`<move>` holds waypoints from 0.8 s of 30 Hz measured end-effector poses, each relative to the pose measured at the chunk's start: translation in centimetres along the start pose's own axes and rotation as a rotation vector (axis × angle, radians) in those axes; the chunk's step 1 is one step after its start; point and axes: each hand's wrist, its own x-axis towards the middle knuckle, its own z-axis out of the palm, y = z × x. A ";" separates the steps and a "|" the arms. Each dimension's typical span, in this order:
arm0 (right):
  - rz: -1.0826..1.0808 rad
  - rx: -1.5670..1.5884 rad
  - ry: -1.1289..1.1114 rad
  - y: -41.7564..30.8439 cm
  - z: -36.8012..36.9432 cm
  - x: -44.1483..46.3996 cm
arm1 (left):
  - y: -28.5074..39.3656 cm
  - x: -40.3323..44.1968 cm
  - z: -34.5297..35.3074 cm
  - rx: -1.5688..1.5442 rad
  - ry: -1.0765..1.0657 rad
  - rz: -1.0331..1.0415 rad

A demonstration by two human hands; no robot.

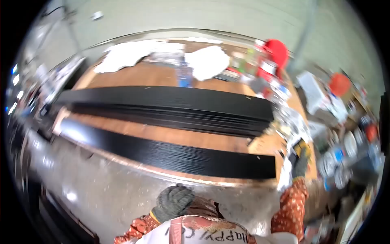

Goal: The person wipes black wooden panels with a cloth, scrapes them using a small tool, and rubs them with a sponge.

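Note:
A single long black board [174, 156] lies along the near edge of the wooden table [162, 131]. Behind it is a stack of similar black boards [170, 101]. My right hand [300, 160], in a dark glove, is at the table's right end, beside crumpled clear plastic [293, 122] and a yellow and black thing; blur hides its fingers. My left hand [174, 200], in a grey glove, is held close to my body in front of the table, its fingers curled, and what they hold, if anything, is hidden.
White cloths [207, 62], a blue-tinted bottle [184, 75] and a red round object [277, 53] stand at the table's back. Bottles and clutter [339, 158] fill the right side. Dark long pieces [61, 215] lie at lower left.

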 end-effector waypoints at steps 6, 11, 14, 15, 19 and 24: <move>-0.077 -0.392 0.110 -1.8 -3.6 1.7 | 1.6 1.7 0.8 -0.015 -0.116 0.029; -0.170 -0.409 0.098 -6.9 -3.9 2.7 | 3.3 1.7 1.3 0.067 -0.021 -0.089; -0.256 -0.294 -0.039 -8.8 -2.1 3.0 | 4.7 3.2 -0.1 -0.002 -0.006 -0.157; -0.247 -0.199 -0.103 -8.7 -0.7 2.9 | 4.9 3.5 -0.3 -0.017 0.004 -0.157; 0.082 -0.214 -0.167 -6.8 3.3 1.0 | 5.6 5.2 0.5 -0.060 0.096 -0.164; 0.109 0.331 0.077 -8.6 0.2 3.5 | 4.6 3.2 1.1 0.086 -0.029 -0.170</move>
